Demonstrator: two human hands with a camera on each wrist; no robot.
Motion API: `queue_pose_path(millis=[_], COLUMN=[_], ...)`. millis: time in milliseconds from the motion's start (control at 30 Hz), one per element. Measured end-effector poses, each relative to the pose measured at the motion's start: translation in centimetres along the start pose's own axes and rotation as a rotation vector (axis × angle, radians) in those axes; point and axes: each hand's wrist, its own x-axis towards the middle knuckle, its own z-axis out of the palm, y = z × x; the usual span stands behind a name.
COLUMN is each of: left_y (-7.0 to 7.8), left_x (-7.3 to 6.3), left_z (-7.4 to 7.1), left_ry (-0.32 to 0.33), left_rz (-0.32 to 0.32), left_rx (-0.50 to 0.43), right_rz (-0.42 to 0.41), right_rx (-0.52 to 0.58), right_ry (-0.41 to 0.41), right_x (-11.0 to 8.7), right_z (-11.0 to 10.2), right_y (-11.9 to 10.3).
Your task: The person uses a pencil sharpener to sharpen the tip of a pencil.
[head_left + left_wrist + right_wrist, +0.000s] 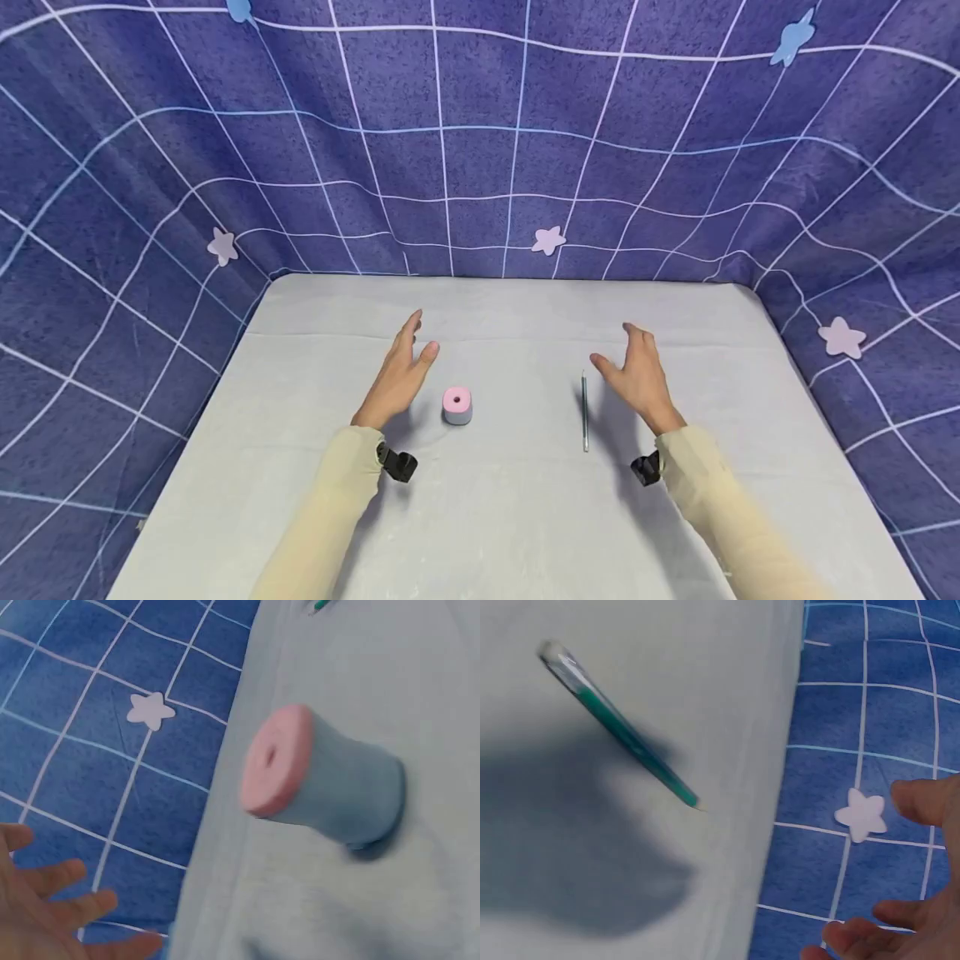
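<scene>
So the sharpener (457,407) stood on the tabletop (510,508), pink top with a dark hole, grey-blue body. Slim green pencil (585,415) lay right of it. Left grip (394,381) was spread, empty, just left of the sharpener; right grip (640,381), also loose and empty, well right.

Pale yellow sleeves (322,508), black wrist cameras (401,467)

Smooth, matt, plastic-looking pink-topped block (457,412) at lower centre, glossy green pencil (585,412) right of centre, rippled matt cloth backdrop (480,92) above
</scene>
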Motion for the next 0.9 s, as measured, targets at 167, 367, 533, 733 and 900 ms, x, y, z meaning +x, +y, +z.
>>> queue_pose_path(millis=[167,367,533,733,900], left_y=[-1.1,-2.2,-3.4,-4.1,-4.8], left_x=[-0.7,-1.5,-2.0,-2.5,-2.6], left_z=[0.9,2.6,4.2,5.8,7.0], left_ry=[-0.004,-0.011,-0.01,-0.004,0.02], left_rz=[-0.02,-0.075,-0.096,-0.106,-0.103], left_rx=[-0.088,-0.254,-0.306,-0.335,-0.351], right_rz=[0.085,0.121,0.144,0.187,0.214], right_rx=[0.04,0.077,0.097,0.097,0.062], right_ry=[-0.036,-0.076,-0.088,-0.099,-0.093], right_x=[-1.0,-2.2,-3.0,-3.7,-4.1], right_z=[1.2,2.8,4.1,5.5,6.5], right_y=[0.4,0.9,1.3,1.4,1.5])
